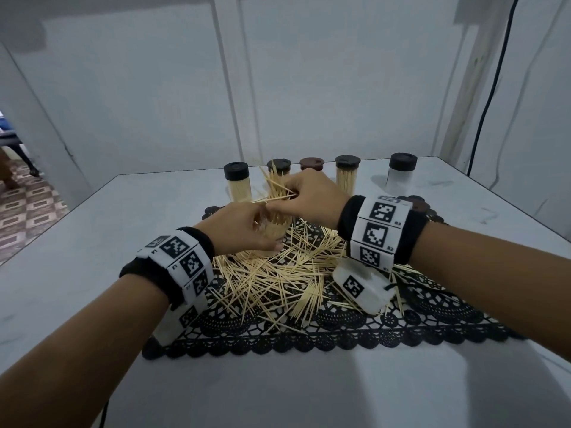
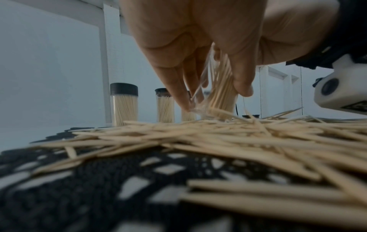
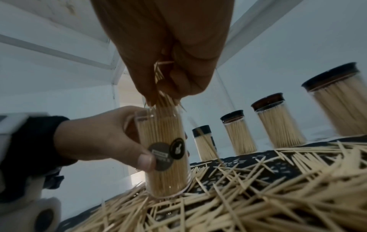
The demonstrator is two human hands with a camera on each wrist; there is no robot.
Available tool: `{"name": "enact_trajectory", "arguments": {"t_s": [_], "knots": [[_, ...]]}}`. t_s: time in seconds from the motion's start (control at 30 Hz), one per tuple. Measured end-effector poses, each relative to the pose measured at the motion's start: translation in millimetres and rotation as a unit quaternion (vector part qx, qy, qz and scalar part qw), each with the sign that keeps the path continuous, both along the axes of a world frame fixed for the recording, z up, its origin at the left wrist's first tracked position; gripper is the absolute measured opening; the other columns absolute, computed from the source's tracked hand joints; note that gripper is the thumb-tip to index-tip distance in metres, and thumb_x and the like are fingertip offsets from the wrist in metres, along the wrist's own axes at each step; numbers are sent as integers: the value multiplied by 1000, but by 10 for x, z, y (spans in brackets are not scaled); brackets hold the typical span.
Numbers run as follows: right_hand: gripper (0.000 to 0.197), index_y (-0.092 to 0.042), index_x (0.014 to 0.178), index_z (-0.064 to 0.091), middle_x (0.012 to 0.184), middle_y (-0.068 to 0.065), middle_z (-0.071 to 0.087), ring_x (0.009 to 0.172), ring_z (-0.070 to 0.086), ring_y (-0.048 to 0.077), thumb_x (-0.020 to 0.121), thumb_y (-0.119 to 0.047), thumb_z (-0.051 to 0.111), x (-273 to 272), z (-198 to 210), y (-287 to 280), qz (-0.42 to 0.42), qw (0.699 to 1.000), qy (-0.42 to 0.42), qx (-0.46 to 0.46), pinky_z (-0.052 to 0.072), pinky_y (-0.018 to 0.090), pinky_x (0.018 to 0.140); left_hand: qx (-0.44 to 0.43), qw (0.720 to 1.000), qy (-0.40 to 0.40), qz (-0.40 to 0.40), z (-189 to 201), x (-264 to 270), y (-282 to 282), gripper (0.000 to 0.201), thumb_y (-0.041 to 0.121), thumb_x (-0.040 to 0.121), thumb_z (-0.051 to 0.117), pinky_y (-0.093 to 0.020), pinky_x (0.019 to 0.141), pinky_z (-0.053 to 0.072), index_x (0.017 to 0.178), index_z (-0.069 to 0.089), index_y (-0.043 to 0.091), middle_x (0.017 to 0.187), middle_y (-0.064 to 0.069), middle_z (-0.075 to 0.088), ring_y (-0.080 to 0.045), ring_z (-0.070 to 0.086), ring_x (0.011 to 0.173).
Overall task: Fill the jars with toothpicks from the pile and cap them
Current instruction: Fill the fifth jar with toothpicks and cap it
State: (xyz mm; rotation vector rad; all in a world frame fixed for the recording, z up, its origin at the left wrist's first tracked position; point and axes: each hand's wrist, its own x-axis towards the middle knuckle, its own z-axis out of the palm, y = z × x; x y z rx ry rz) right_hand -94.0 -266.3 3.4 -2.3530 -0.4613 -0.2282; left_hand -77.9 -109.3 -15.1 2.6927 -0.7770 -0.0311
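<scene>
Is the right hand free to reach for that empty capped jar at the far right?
Probably not yet. The right hand pinches a bunch of toothpicks over the open jar that the left hand holds. The path to the empty jar looks unobstructed otherwise.

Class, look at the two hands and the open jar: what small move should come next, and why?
Probably the right hand should ease its bunch of toothpicks down into the jar and let go. The left hand holds the jar upright on the pile, it is uncapped and nearly full, and the tips are already at its mouth.
</scene>
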Motion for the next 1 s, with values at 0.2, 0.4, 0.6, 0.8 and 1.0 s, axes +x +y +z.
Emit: {"name": "enact_trajectory", "arguments": {"t_s": [0.2,0.4,0.6,0.8,1.0], "knots": [[28,-7,97,67,73,-2,60,58,48,0,80,-29,70,-41,-1,-38,1,1000,-11,-14,38,8,54,15,1000,15,8,22,-22,-11,37,45,74,73,-16,65,38,96,51,24,95,-4,63,-18,56,85],[15,-12,91,68,76,-7,60,60,55,-2,81,-22,70,-63,-19,-88,3,999,-41,26,49,17,65,10,1000,7,3,15,-17,-7,56,47,73,73,-18,66,39,117,55,19,99,1,61,-12,54,86],[17,-11,94,72,77,-11,60,62,46,-7,86,-23,64,-123,63,-138,32,990,-61,-122,34,-2,61,1,1000,8,18,6,0,-7,40,44,73,74,-14,58,34,95,52,20,86,6,57,-5,49,73],[25,-15,108,70,66,-18,36,75,44,7,92,-19,52,-135,158,-118,57,949,-65,-303,28,7,55,26,999,7,18,-5,15,-1,51,48,73,73,-19,69,42,104,56,13,95,1,59,-13,54,84],[33,-17,116,66,92,-9,50,95,53,11,92,-10,44,-194,228,-59,68,940,-57,-330,33,17,74,11,1000,0,-6,-1,-4,5,58,44,74,73,-8,69,34,122,53,17,104,0,61,-15,55,93]]}}
